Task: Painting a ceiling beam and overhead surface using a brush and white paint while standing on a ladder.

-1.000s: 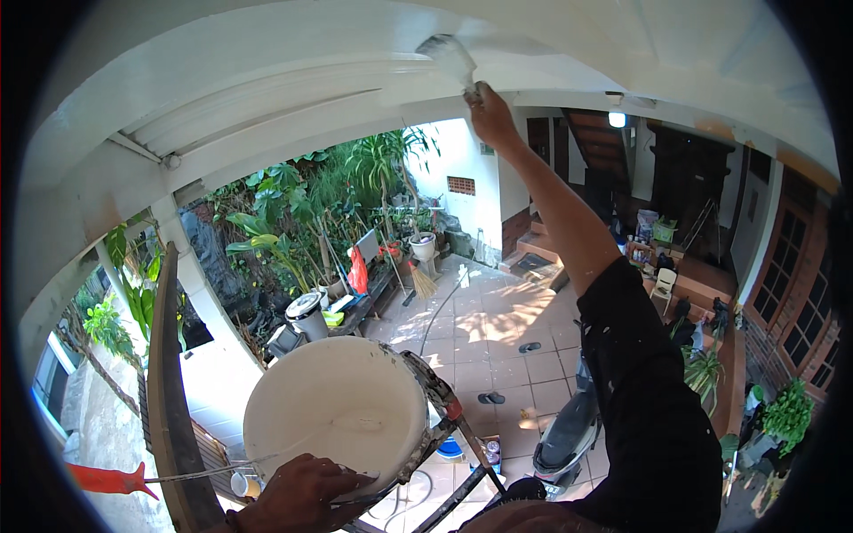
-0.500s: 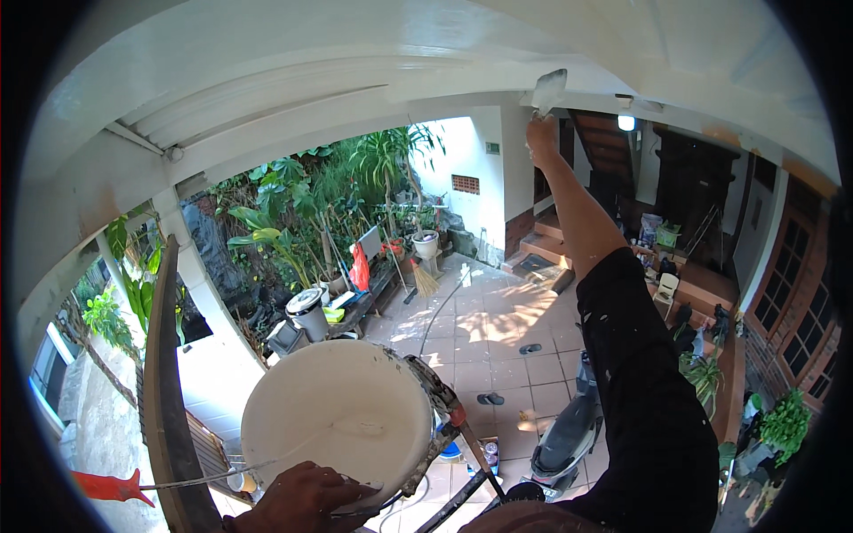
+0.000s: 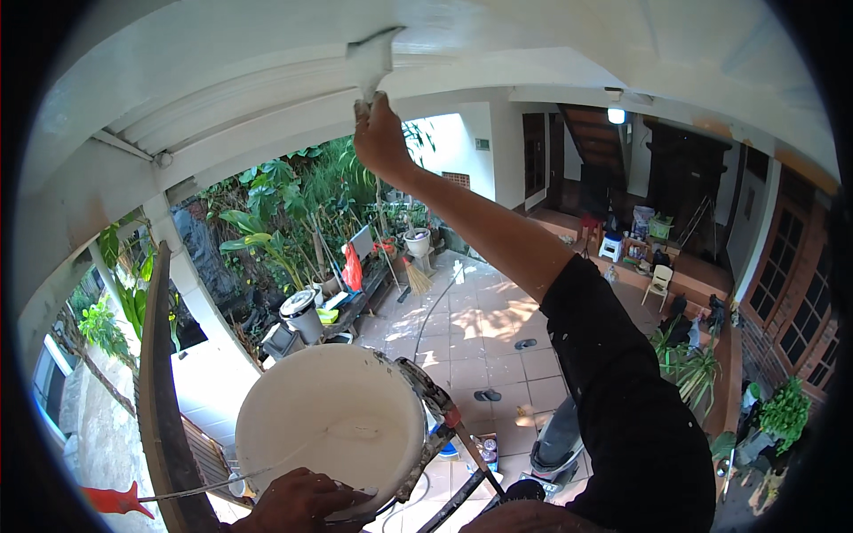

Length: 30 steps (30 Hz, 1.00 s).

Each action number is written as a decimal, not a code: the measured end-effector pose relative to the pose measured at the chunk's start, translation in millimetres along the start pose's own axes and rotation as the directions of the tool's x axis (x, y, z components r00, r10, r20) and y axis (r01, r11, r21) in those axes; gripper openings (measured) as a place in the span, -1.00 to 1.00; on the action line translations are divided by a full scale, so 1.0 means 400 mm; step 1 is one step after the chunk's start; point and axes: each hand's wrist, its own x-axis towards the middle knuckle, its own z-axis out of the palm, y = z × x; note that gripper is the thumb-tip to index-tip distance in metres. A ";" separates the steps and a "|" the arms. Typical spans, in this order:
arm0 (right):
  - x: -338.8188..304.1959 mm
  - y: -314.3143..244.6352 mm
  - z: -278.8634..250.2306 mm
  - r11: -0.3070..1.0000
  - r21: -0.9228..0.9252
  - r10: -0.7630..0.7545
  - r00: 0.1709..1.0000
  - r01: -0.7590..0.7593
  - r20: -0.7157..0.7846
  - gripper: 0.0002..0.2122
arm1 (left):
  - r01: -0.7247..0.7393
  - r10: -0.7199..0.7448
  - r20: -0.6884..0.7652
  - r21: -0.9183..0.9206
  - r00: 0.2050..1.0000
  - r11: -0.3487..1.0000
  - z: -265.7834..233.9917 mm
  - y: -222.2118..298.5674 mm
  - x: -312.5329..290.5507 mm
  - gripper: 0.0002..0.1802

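Since the frame half a second earlier, the right hand (image 3: 384, 142) has swung well to the person's left, taking the flat tool (image 3: 371, 64) with it; the bucket (image 3: 298, 382) and the left hand (image 3: 306, 499) hold nearly the same place.

Condition of hands: the right fingers are closed around the tool's narrow end. The left fingers lie close together over the bucket's near rim; whether they pinch it cannot be told.

Risks, as judged: the raised arm is at long reach, so a slack right grip could let the tool slip and fall to the tiled floor (image 3: 489, 333) far below those fingers. Leaning further after it could unsettle the bucket, which sits against the paint-smeared ladder (image 3: 464, 441) to the right of the left fingers; tipping would spill any contents. The wire (image 3: 191, 489), running left from the left hand to a red handle (image 3: 114, 499), could snag if that hand shifts.

Tool: directly above the right fingertips, pale, widening to a broad head with a dark upper edge, close under the white ceiling (image 3: 524, 31). Contact with that surface is not confirmed, and brush or scraper cannot be distinguished.
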 end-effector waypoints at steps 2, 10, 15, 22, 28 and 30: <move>-0.035 -0.008 0.020 1.000 -0.014 0.001 0.998 0.000 0.057 -0.78 | 0.007 -0.007 0.004 -0.017 1.000 1.000 -0.001 0.000 -0.002 -0.67; 0.026 0.144 -0.119 0.981 -0.044 -0.180 0.967 0.191 0.183 -0.78 | 0.039 -0.039 0.029 -0.009 0.999 0.999 -0.009 0.010 0.000 -0.68; 0.128 0.314 -0.351 0.919 -0.393 0.083 0.991 -0.036 0.104 -0.74 | 0.012 -0.012 0.008 0.019 1.000 1.000 0.000 0.000 -0.006 -0.68; 0.093 0.440 -0.446 0.842 -0.479 0.236 0.968 -0.249 -0.089 -0.67 | -0.018 0.018 -0.036 -0.008 0.999 1.000 -0.005 0.005 0.000 -0.66; 0.094 0.272 -0.286 0.880 -0.173 0.396 0.885 -0.442 -0.246 -0.67 | -0.025 0.026 -0.060 0.029 0.998 0.999 -0.001 0.012 -0.003 -0.70; 0.149 0.303 -0.301 0.924 -0.015 0.364 0.892 -0.382 -0.269 -0.69 | -0.040 0.038 0.053 0.040 0.998 0.998 -0.031 0.016 0.036 -0.64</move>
